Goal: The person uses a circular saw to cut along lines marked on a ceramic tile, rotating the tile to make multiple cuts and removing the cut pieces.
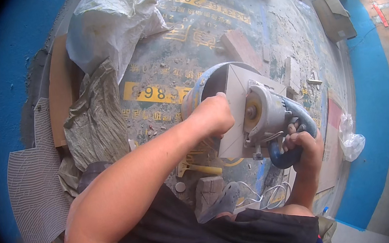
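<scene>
A pale square tile (pixel 230 142) lies tilted across the top of a round bucket (pixel 190 100), with thin lines marked on its face. My left hand (pixel 214 114) is closed on the tile's left edge, its fingertips mostly hidden. On the tile's right part rests a handheld tile saw (pixel 268 111) with a grey metal guard and a round yellowish disc. My right hand (pixel 303 145) wraps round the saw's dark blue rear handle. Whether the disc is spinning, I cannot tell.
A yellow-handled hammer (pixel 203 169) and a stone block (pixel 209 191) lie near my shoe (pixel 224 201). White cable (pixel 277 194) coils beside it. White sacking (pixel 111 26) and a ridged tile piece (pixel 35 188) are at left; a cardboard box (pixel 334 16) stands far right.
</scene>
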`<state>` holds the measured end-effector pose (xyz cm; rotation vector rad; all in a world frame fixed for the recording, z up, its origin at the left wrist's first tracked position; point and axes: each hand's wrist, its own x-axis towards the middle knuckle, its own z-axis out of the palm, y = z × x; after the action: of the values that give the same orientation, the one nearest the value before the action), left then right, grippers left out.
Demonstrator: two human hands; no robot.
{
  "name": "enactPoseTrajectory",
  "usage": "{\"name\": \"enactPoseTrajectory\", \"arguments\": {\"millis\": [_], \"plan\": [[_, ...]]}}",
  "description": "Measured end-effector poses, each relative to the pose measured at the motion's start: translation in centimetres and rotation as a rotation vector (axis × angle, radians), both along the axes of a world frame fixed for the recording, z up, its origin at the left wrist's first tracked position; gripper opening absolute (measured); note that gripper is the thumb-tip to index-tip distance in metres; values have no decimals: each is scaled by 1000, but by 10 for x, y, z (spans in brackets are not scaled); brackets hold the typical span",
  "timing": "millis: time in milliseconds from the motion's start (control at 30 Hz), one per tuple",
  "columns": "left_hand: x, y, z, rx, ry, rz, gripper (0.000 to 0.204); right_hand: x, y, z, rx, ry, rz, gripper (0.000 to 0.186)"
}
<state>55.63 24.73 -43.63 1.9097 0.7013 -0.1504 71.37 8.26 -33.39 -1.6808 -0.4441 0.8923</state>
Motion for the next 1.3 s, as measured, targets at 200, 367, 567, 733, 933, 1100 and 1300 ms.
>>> {"name": "enactPoseTrajectory", "arguments": {"millis": [200, 367, 567, 733, 933, 1100, 1300], "plan": [[2, -1, -5, -84, 10, 119, 37, 3, 2, -1, 2, -14, 13, 25], [2, -1, -5, -45, 2, 60, 39, -1, 4, -2, 20, -41, -1, 21], [1, 0, -1, 22, 14, -35, 40, 2, 3, -3, 32, -5, -8, 22], [0, 3, -13, -77, -17, 77, 33, 0, 2, 1, 15, -26, -10, 26], [6, -2, -6, -41, -36, 55, 36, 15, -52, 39, 171, 30, -141, 39], [16, -25, -22, -58, 40, 372, 33, 28, -79, 59, 319, -20, -275, 41], [35, -40, -43, -355, -288, 837, 20, 55, -116, 55, 384, -21, -421, 41]]}}
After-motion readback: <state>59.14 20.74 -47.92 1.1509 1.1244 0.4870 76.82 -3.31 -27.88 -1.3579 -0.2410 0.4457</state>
